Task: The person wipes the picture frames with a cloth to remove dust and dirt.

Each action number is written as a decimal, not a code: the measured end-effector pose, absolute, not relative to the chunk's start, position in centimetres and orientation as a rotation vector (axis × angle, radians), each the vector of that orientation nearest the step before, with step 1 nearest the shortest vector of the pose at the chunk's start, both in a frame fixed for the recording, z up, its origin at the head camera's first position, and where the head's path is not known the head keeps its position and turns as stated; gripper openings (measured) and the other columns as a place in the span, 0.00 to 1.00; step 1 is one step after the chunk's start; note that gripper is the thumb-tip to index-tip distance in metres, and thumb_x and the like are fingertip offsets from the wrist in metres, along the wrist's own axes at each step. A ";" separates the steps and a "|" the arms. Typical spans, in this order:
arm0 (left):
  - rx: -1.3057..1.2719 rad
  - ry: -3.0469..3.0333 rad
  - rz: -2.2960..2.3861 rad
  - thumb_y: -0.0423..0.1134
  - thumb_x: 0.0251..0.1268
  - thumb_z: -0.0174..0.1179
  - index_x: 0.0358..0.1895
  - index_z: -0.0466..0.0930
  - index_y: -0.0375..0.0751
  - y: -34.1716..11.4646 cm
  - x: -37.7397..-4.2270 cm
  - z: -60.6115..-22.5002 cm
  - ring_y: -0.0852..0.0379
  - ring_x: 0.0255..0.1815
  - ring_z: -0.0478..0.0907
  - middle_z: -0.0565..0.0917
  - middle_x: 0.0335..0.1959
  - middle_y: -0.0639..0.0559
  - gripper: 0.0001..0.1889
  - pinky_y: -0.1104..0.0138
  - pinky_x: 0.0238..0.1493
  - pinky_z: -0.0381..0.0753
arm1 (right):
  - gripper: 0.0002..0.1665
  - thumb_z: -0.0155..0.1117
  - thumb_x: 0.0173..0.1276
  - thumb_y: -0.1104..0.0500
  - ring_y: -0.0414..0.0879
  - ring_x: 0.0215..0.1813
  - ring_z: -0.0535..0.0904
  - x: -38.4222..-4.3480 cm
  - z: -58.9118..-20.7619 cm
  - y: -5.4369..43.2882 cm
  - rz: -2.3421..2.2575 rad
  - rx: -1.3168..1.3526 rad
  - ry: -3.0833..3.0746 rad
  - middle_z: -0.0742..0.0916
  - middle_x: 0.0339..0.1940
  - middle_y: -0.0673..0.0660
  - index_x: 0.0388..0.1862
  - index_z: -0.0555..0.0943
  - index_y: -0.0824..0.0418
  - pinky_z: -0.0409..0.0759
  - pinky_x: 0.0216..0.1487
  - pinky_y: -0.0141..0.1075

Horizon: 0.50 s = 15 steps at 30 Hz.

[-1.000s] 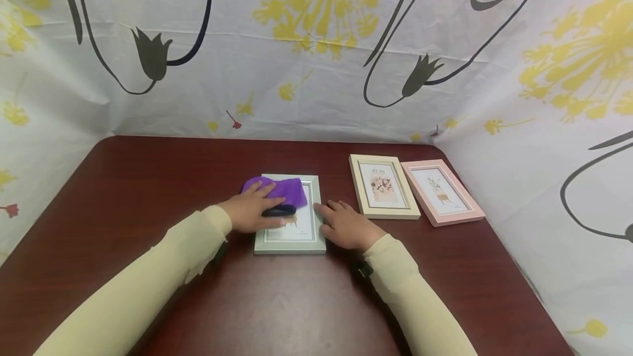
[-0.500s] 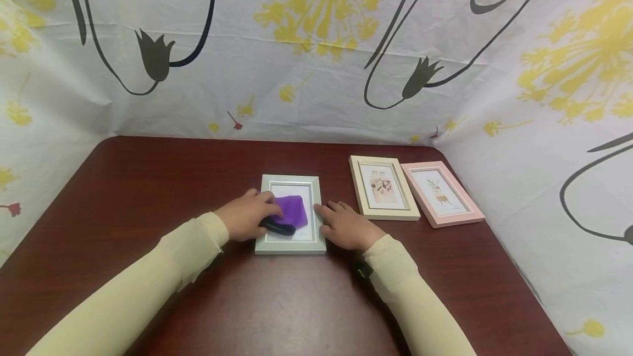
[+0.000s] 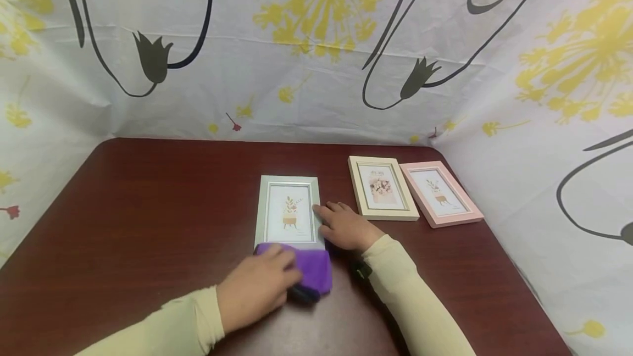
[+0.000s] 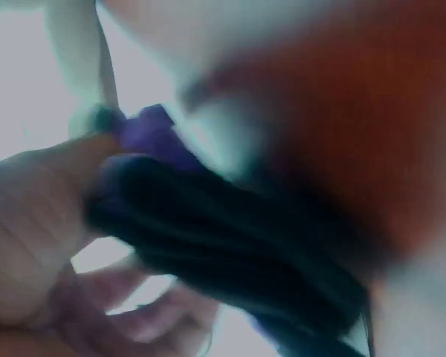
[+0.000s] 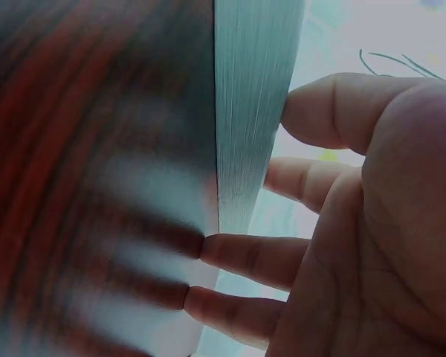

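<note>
A pale green picture frame (image 3: 289, 213) with a plant drawing lies flat on the table in the head view. My left hand (image 3: 259, 284) grips a purple cloth (image 3: 316, 268), folded with a dark layer beneath, over the frame's near edge. The left wrist view is blurred, but the folded dark cloth (image 4: 230, 230) shows between thumb and fingers. My right hand (image 3: 349, 228) rests beside the frame's right side. Seen from the right wrist, thumb and index fingertips touch the frame's side (image 5: 253, 97), while two other fingertips reach the tabletop.
To the right lie a cream picture frame (image 3: 383, 188) with a flower print and a pink picture frame (image 3: 442, 193), close together. The dark red-brown table (image 3: 173, 196) is backed by a white patterned cloth wall (image 3: 296, 114).
My left hand has drawn the purple cloth toward me, off the picture and over the frame's near edge, uncovering the drawing. My right hand stays put.
</note>
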State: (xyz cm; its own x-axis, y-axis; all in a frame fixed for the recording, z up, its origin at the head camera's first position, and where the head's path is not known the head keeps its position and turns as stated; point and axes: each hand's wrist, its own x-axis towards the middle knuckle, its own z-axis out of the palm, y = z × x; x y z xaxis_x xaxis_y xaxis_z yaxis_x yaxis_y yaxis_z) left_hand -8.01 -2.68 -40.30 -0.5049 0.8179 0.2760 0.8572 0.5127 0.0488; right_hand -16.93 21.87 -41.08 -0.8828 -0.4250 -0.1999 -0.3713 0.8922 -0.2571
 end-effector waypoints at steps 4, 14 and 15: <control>-1.521 -2.675 -0.160 0.56 0.57 0.69 0.51 0.86 0.49 -2.7 -6.6 -40.6 0.56 0.42 0.71 0.76 0.41 0.55 0.22 0.68 0.29 0.77 | 0.33 0.49 0.76 0.50 0.67 0.75 0.59 -16.9 -41.0 22.0 -0.323 -0.585 2.804 0.68 0.74 0.68 0.78 0.63 0.54 0.59 0.73 0.55; -1.583 -2.890 -0.444 0.63 0.55 0.68 0.57 0.84 0.52 -3.3 -6.6 -39.8 0.60 0.41 0.65 0.73 0.41 0.59 0.29 0.70 0.36 0.71 | 0.33 0.50 0.77 0.49 0.65 0.74 0.61 -16.9 -41.2 22.2 -0.325 -0.593 2.837 0.69 0.73 0.67 0.78 0.63 0.52 0.62 0.71 0.55; -1.578 -2.890 -0.451 0.63 0.54 0.68 0.57 0.84 0.52 -3.4 -6.7 -39.8 0.60 0.41 0.65 0.73 0.41 0.59 0.29 0.70 0.36 0.72 | 0.33 0.50 0.77 0.49 0.65 0.74 0.61 -17.0 -41.4 22.2 -0.316 -0.596 2.843 0.69 0.73 0.67 0.78 0.63 0.51 0.62 0.71 0.54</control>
